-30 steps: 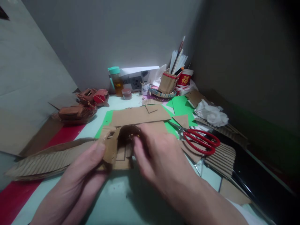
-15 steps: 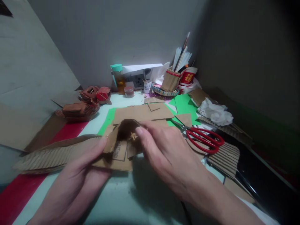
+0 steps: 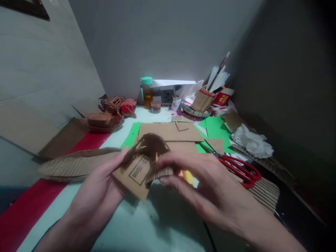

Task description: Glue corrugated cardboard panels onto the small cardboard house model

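A cardboard piece [image 3: 136, 175] with printed lettering is held over the near part of the table [image 3: 126, 227], a curved strip [image 3: 154, 140] arching from it. The left hand [image 3: 97, 192] grips its left side, while the right hand [image 3: 215, 189] pinches the strip's corrugated end between thumb and fingers; something yellow [image 3: 188, 177], perhaps a tool, is partly hidden behind them. To the left lies a long corrugated shape [image 3: 76, 167]; to the right, red-handled scissors [image 3: 243, 170]. Beyond the hands, a flat cardboard sheet [image 3: 166, 132] lies on green paper [image 3: 217, 130]. Toward the table's far edge stand a bottle [image 3: 147, 97] with a turquoise lid and a cardboard holder [image 3: 203, 100] of sticks, with reddish-brown models [image 3: 103, 121] toward the far left corner
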Motion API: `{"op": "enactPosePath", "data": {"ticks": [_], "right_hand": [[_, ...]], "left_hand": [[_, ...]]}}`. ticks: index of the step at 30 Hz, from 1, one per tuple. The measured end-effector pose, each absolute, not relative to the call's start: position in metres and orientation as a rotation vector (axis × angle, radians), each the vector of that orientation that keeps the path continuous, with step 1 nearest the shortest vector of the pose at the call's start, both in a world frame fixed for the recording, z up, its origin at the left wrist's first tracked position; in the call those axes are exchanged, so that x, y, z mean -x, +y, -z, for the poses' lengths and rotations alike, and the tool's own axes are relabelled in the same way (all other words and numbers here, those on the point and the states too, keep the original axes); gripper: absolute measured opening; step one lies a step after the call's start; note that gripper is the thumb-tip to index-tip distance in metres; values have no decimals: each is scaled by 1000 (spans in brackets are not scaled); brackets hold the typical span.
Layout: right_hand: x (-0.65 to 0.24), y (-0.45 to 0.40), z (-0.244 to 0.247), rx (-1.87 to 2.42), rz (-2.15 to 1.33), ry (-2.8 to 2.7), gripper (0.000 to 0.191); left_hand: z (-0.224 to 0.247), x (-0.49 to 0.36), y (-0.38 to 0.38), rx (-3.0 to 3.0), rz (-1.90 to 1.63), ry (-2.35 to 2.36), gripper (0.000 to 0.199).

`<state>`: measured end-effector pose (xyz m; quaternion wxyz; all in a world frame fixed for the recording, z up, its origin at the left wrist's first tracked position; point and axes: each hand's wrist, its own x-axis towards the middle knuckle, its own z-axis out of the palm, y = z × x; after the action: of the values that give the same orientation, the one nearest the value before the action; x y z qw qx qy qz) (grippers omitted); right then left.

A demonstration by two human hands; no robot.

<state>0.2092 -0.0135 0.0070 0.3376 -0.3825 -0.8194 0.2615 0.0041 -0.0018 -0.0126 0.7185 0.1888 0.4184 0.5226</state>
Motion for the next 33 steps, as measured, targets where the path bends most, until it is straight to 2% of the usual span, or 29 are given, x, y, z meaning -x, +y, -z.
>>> {"op": "enactPosePath", "data": {"ticks": [5,10,13,17,21,26,33], "right_hand": [[-209,-10,-3,963,-564,-2015,10],[-205,-13,-11,972,-189,-1947,8],[-204,-15,-14,966,-227,-1937,11],[-205,-15,-13,1012,-361,-1915,12],[-204,-16,-12,1079,-456,-1843,14],[-200,-19,-12,1052,-450,-1799,12],[-199,-24,-6,1013,-394,-1842,7]], "left_hand": [[16,0,-5,-478,-1129,588,36],[11,-6,-10,-416,-1090,416,53],[15,-3,-13,-459,-1087,393,63],[21,10,-16,-550,-1001,392,66],[13,14,-18,-732,-948,624,75],[5,8,-16,-820,-1008,766,60],[11,10,-17,-651,-954,606,42]]}}
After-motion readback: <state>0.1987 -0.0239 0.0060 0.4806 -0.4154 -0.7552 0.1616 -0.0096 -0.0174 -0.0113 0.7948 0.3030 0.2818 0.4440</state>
